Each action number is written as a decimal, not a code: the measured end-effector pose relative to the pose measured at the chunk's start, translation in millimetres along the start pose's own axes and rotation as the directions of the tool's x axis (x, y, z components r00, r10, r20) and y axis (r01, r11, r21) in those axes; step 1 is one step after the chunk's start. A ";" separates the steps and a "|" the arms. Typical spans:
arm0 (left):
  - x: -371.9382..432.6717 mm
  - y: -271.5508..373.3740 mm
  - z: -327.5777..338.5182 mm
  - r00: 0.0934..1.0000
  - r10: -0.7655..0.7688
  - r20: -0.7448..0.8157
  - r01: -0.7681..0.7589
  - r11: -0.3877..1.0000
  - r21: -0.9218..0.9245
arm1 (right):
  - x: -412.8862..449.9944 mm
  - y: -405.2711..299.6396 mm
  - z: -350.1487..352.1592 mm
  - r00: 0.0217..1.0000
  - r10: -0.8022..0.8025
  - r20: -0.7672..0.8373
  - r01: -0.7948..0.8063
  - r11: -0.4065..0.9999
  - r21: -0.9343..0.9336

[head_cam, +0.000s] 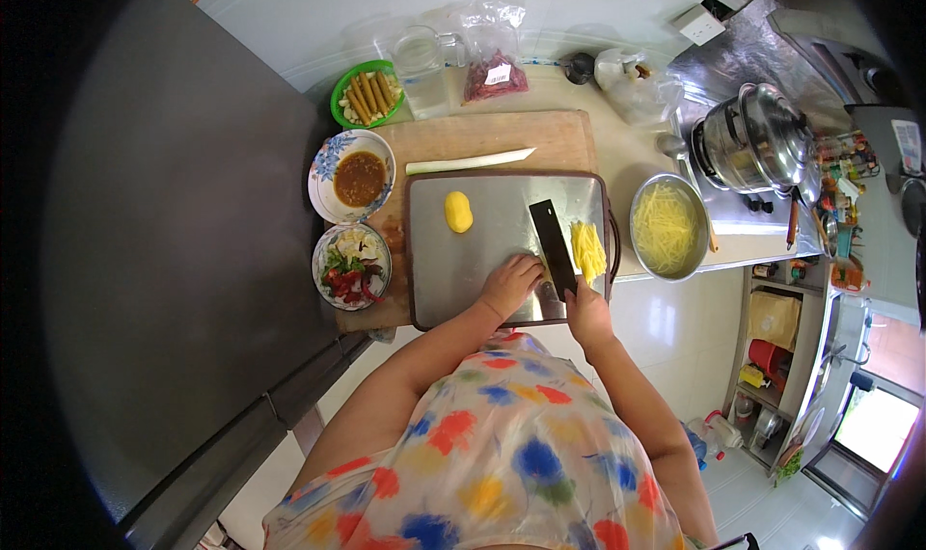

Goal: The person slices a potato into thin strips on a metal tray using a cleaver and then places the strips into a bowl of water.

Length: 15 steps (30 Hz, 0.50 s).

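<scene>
My right hand is closed on the handle of a dark-bladed kitchen cleaver, held over the right part of a grey cutting board with a brown rim. My left hand rests on the board just left of the blade, its fingertips on a mostly hidden yellowish piece. Right of the blade lies a heap of yellow potato shreds. A whole peeled potato sits at the board's upper left. Beyond the far rim, a white leek stalk lies on a wooden board.
At left stand a bowl of brown sauce and a bowl of cut vegetables. A green basket, a water pitcher and a bag of red food stand behind. Right are a metal bowl of shreds in water and a steel pot.
</scene>
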<state>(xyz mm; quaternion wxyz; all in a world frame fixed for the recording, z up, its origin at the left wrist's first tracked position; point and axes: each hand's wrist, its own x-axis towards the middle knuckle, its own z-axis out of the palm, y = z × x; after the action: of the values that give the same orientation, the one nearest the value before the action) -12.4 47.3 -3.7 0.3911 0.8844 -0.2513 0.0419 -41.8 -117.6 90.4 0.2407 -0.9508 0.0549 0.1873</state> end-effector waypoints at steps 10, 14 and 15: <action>3.5 3.6 -5.4 1.000 0.011 -0.020 -0.012 1.000 -0.003 | -9.6 -12.8 -16.8 0.995 0.025 0.095 -0.021 0.999 -0.044; 2.0 4.4 -6.9 1.000 0.006 -0.018 -0.005 0.999 0.039 | -7.6 -13.1 -13.0 0.997 -0.012 0.073 0.015 0.999 -0.032; 2.2 5.0 -7.4 1.000 -0.004 -0.025 0.004 1.000 0.018 | -6.3 -13.2 -11.1 0.997 -0.012 0.075 0.015 0.999 -0.032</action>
<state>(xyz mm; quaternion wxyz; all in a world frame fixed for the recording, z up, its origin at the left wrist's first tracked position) -12.0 48.9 5.3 0.3863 0.8878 -0.2442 0.0543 -41.4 -111.2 107.5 0.2283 -0.9473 0.0364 0.2218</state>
